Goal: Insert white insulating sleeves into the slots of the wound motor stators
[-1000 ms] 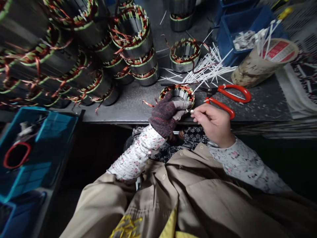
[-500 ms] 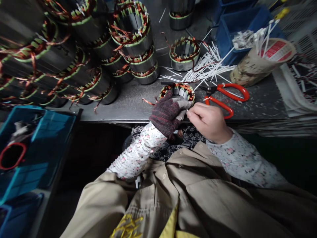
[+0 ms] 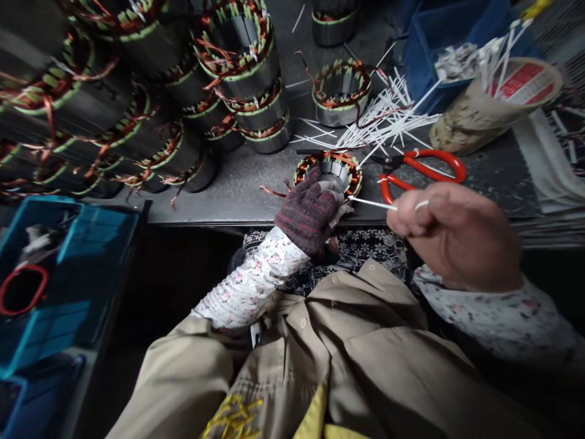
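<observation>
A motor stator (image 3: 353,174) with copper windings and green slot insulation sits near the bench's front edge. My left hand (image 3: 307,213), in a dark knitted glove with pale fingertips, grips its near left side, the fingers reaching over the rim. My right hand (image 3: 457,235), bare, is closed on a white tie cord (image 3: 373,203). That cord runs taut from the stator's near right rim to the right fingers, with its end curling over them. Red-handled scissors (image 3: 436,164) lie just beyond my right hand, blades partly hidden.
Stacked stators (image 3: 247,79) fill the left and back of the bench (image 3: 219,204). Another stator (image 3: 340,91) stands behind, beside a pile of white cords (image 3: 388,122). A cardboard tube (image 3: 475,116) and blue bin (image 3: 420,55) stand right; a teal tray (image 3: 95,256) is lower left.
My right hand has moved right, away from the stator, drawing the white cord out straight. My left hand stays on the stator.
</observation>
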The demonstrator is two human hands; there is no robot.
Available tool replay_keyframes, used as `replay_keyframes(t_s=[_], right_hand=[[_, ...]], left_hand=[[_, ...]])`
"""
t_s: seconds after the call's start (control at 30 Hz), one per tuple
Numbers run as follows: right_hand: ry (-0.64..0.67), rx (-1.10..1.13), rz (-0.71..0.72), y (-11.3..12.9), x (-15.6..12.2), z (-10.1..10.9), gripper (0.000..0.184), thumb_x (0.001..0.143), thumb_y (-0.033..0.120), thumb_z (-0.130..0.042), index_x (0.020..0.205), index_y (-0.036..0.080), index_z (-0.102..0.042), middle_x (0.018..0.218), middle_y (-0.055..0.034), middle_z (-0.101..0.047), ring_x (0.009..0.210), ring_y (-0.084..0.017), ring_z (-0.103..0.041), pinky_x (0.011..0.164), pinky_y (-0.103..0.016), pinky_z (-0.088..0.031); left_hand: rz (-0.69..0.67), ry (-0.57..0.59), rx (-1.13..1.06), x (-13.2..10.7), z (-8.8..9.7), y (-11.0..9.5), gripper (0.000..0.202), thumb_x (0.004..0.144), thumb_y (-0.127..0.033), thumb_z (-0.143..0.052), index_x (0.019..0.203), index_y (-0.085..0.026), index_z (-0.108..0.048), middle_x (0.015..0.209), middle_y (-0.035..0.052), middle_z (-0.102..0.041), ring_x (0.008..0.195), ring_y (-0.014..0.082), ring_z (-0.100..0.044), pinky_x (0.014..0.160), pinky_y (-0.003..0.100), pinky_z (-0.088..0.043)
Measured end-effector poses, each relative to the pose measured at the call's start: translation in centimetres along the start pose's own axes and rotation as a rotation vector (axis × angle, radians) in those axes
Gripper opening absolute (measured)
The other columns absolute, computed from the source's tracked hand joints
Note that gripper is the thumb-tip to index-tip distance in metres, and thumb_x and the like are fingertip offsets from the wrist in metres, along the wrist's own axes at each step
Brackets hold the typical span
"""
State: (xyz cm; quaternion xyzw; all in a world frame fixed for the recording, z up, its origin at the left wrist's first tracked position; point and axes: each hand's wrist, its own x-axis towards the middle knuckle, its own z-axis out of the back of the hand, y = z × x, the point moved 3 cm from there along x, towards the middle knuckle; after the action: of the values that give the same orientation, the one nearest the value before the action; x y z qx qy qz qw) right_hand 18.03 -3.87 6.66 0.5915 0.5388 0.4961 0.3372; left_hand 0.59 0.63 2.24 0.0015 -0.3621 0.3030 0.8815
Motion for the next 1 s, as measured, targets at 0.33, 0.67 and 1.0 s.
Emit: replay_keyframes(t_s=[0.33, 0.67, 1.0], right_hand=[[-0.197, -0.526, 0.320, -3.0, 5.0, 0.1, 0.025, 0.095, 0.048, -0.062, 0.081, 0.028, -0.057, 0.094, -0.0066, -0.065, 0.093, -0.023, -0.059, 0.081, -0.042, -0.052], [0.022, -1.168, 0.522, -5.9, -0.6, 0.3, 0.024, 0.090, 0.014, -0.051, 0.102, 0.020, -0.071, 0.106, -0.0095, -0.068, 0.083, -0.021, -0.066, 0.069, -0.039, -0.055], [-0.680, -1.266, 0.594, 1.0, 7.0, 11.9, 0.023, 0.085, 0.032, -0.078, 0.074, 0.022, -0.060, 0.084, -0.0093, -0.064, 0.086, -0.023, -0.056, 0.085, -0.042, -0.043]], left_hand=[[-0.192, 0.025, 0.300, 0.7, 1.5, -2.7, 0.034, 0.094, -0.020, -0.056, 0.127, -0.016, -0.061, 0.119, 0.0067, -0.074, 0.122, 0.0325, -0.066, 0.119, 0.061, -0.042], [-0.251, 0.600, 0.257, 3.5, 3.5, 2.7, 0.031, 0.089, -0.031, -0.065, 0.118, -0.021, -0.070, 0.114, 0.0095, -0.069, 0.090, 0.0247, -0.066, 0.073, 0.036, -0.057], [-0.526, 0.377, -0.051, 4.2, 3.8, 3.3, 0.023, 0.091, -0.044, -0.060, 0.102, -0.024, -0.065, 0.121, 0.0059, -0.071, 0.121, 0.0288, -0.064, 0.116, 0.056, -0.045]])
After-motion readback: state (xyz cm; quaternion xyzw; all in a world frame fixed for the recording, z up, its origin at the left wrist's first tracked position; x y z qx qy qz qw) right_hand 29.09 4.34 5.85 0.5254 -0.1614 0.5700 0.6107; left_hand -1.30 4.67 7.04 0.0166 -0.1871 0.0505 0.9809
